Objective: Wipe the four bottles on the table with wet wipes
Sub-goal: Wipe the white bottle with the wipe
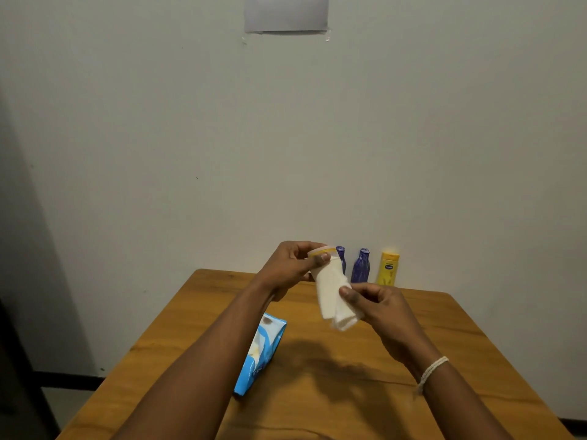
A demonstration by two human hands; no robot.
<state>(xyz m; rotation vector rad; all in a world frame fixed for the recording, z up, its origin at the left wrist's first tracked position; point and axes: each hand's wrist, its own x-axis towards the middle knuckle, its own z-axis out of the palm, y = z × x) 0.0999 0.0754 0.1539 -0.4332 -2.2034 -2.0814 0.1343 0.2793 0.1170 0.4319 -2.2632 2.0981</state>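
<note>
Mid-frame, left hand [293, 265] gripping bottle [327, 274] at cap for steadiness; right hand [374, 304] pinching wet wipe [341, 317] against its body, rubbing.

Pale bottle [320, 253] with yellow band, held off bench, mostly wrapped in white wet wipe [335, 300]. Two purple bottles [360, 265] and yellow bottle [389, 268] upright in row at far bench edge, against wall. Blue wipes pack [259, 355] lying near left.
</note>
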